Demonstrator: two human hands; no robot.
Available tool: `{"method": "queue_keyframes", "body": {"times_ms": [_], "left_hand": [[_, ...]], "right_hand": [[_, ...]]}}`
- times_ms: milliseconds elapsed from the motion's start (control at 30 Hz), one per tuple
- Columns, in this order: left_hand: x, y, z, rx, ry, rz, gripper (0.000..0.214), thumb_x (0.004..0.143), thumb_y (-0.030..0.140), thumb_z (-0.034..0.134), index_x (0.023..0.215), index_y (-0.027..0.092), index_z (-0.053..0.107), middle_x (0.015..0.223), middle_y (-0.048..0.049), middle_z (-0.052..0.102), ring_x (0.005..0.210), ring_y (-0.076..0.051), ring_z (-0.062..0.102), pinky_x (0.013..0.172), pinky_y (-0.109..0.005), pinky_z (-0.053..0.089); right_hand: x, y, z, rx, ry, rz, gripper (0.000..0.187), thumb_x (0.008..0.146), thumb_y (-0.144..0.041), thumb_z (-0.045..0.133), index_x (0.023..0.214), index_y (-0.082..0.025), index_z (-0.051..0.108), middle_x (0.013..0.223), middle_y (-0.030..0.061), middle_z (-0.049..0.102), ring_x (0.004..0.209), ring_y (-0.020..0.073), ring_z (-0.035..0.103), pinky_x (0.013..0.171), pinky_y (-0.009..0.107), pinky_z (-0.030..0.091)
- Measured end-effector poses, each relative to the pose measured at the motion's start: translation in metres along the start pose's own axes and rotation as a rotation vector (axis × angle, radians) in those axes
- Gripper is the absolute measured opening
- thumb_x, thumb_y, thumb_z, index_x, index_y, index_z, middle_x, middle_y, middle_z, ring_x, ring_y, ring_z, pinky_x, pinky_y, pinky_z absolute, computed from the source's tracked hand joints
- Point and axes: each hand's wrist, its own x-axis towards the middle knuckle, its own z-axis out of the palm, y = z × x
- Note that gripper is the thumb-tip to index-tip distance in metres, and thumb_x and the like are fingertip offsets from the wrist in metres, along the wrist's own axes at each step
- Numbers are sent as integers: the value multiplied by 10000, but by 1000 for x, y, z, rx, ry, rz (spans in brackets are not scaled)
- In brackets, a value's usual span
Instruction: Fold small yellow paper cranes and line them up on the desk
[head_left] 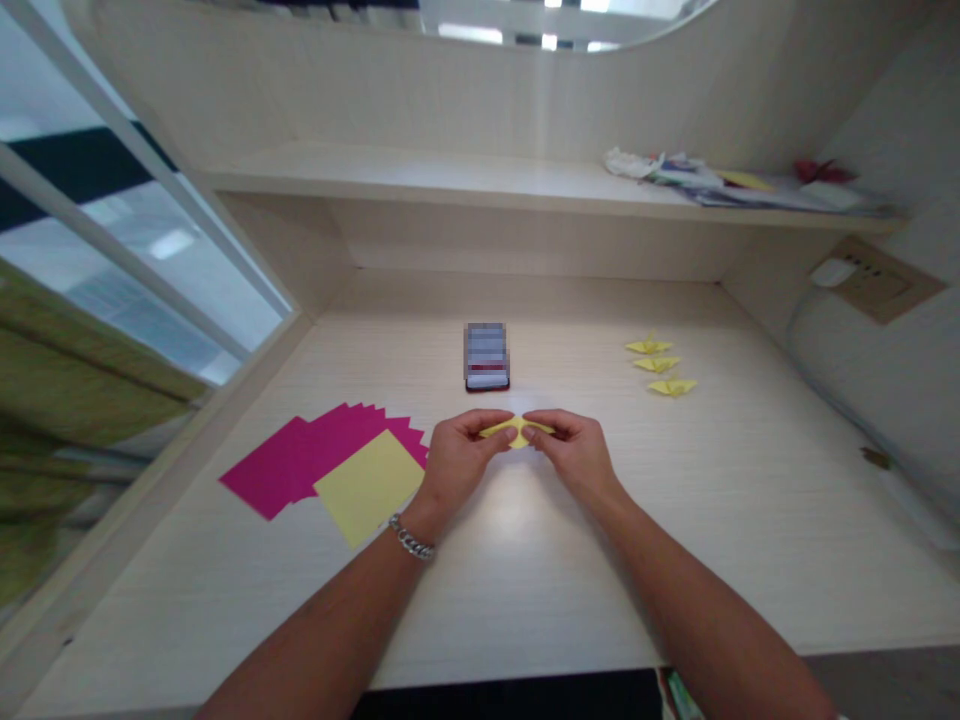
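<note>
A small folded piece of yellow paper (517, 432) is pinched between my two hands, just above the middle of the desk. My left hand (469, 450) grips its left side with thumb and fingers, and a silver chain bracelet (411, 538) circles that wrist. On the paper's right side my right hand (571, 450) pinches in the same way, the two thumbs almost meeting. Both hands cover much of the paper, so its exact folded form is partly hidden. Just beyond them lies a phone (487, 357), its screen blurred.
Left of my hands, a flat yellow sheet (370, 487) overlaps fanned magenta sheets (274, 465). Three folded yellow paper figures (672, 387) stand in a column at the right. A shelf (450, 180) spans the back, holding papers (787, 192). A cable (799, 360) runs along the right wall.
</note>
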Motion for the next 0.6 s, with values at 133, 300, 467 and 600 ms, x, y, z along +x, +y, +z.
{"method": "queue_keyframes", "body": {"times_ms": [133, 300, 467, 600], "left_hand": [[-1, 1, 0, 65, 23, 29, 326, 672, 319, 756, 952, 155, 729, 876, -91, 737, 712, -190, 681, 692, -329, 569], [-2, 4, 1, 84, 54, 44, 294, 680, 310, 751, 935, 165, 736, 833, -78, 740, 674, -173, 669, 647, -295, 556], [-2, 5, 2, 58, 63, 81, 252, 680, 301, 752, 896, 172, 739, 826, -65, 736, 659, -155, 657, 632, -270, 547], [-2, 4, 2, 59, 46, 86, 211, 675, 293, 751, 842, 164, 734, 809, -60, 732, 675, -161, 661, 656, -276, 547]], "right_hand": [[-1, -2, 2, 6, 32, 0, 230, 686, -285, 722, 898, -198, 741, 874, 65, 735, 783, 207, 672, 736, 340, 533], [-1, 0, 3, 1, 58, -26, 204, 693, -281, 719, 884, -214, 747, 872, 60, 736, 780, 201, 670, 739, 341, 536], [-3, 1, 5, 5, 75, -56, 175, 698, -279, 711, 857, -216, 751, 852, 57, 735, 775, 197, 669, 735, 332, 533], [-2, 1, 4, 10, 62, -48, 159, 686, -278, 713, 817, -192, 741, 800, 56, 728, 733, 189, 663, 697, 315, 528]]}}
